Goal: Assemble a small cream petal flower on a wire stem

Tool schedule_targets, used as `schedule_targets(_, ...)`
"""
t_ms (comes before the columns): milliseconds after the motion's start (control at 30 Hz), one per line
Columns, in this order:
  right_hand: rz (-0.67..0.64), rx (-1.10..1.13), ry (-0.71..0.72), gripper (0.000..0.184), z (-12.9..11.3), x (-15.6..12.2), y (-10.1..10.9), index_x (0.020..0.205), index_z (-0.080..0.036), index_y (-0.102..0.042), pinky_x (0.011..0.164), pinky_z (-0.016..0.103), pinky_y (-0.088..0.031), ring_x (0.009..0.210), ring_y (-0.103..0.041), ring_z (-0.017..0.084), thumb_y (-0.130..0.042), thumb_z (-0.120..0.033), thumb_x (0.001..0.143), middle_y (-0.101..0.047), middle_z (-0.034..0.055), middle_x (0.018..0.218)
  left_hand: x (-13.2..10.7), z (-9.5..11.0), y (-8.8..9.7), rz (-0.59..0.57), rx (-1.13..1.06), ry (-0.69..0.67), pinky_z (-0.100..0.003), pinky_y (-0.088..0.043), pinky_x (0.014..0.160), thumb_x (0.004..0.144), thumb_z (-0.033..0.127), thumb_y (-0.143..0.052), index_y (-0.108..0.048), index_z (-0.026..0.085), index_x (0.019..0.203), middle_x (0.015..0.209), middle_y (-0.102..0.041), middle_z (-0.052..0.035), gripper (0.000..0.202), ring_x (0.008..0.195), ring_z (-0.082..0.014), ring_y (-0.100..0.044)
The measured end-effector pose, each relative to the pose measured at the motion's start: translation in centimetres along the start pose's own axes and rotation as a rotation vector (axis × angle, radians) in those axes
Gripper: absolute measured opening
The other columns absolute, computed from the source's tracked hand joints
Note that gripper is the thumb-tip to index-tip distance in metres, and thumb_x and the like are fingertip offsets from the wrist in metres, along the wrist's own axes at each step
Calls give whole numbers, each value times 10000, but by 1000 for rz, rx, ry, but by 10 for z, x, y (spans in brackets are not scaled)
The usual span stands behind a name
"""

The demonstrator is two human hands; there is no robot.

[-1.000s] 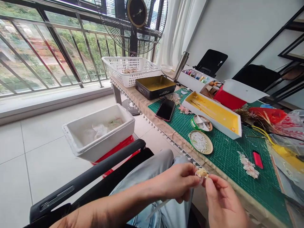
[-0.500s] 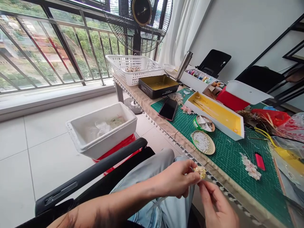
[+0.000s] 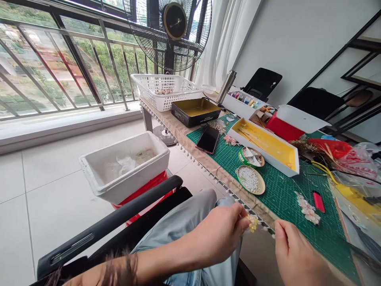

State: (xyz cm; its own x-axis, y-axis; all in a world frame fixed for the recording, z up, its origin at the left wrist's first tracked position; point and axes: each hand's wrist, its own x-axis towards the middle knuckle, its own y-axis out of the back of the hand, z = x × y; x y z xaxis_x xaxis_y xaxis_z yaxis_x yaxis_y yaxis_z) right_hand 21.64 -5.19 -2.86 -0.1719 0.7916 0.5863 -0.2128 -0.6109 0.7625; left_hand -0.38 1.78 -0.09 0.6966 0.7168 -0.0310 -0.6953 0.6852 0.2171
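Right hand (image 3: 297, 252) now apart from yellow flowers (image 3: 253, 223)

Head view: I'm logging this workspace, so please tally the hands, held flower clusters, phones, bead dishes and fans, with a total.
Hands: 2 (left hand, right hand)
Held flower clusters: 1 (yellow flower cluster, left hand)
Phones: 1 (black phone)
Bead dishes: 2 (plain dish, divided dish)
Fans: 1 (black fan)
Total: 7

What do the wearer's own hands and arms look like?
The left hand and right hand are ungloved, with no rings visible. The left forearm shows no sleeve, watch or bracelet. Below it, light-blue jeans are worn.
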Motion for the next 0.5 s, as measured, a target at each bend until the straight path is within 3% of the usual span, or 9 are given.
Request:
schedule_targets(67,-43,41,25,372,-2,1,0,895,-145,-610,573,307,-479,665,-682,211,-291,-288,1021,-707,88,798,0,1,1,-7,27,0,-225,-328,587,959,322,-382,-515,218,915,762,-616,5,174,648,-133,-513)
schedule_targets(133,-80,119,31,368,-11,1,6,1057,-122,-609,698,347,-527,906,-690,256,-293,-304,1007,-690,146,1050,0,3,3,-5,54,13,-226,-326,579,962,321,-378,-515,217,904,759,-620,3,182,632,-133,-509)
schedule_targets(200,-118,262,-4,426,-24,5,18,1320,-108,-488,872,393,-519,1190,-574,292,-361,-328,977,-542,179,1347,1,4,5,-3,81,36,-228,-326,573,966,326,-375,-517,214,900,768,-627,-3,193,628,-133,-511)
schedule_targets(267,-153,413,-32,510,-35,10,31,1418,-143,-395,988,407,-471,1298,-481,284,-447,-337,949,-453,155,1444,1,4,6,-18,105,46,-228,-320,560,967,334,-384,-517,209,899,771,-630,-9,194,624,-133,-517)
schedule_targets(400,-128,595,109,279,-37,20,43,1215,-237,-588,948,327,-500,1081,-644,205,-502,-251,950,-680,54,1166,-1,3,3,-82,84,33,-221,-338,565,970,358,-392,-516,203,889,789,-640,-16,215,649,-132,-541)
schedule_targets(500,-155,670,3,207,-30,24,40,1079,-259,-666,870,258,-541,922,-703,169,-510,-231,946,-734,9,1023,-4,4,2,-126,90,21,-224,-346,577,964,362,-395,-531,202,913,803,-634,-20,217,670,-136,-529)
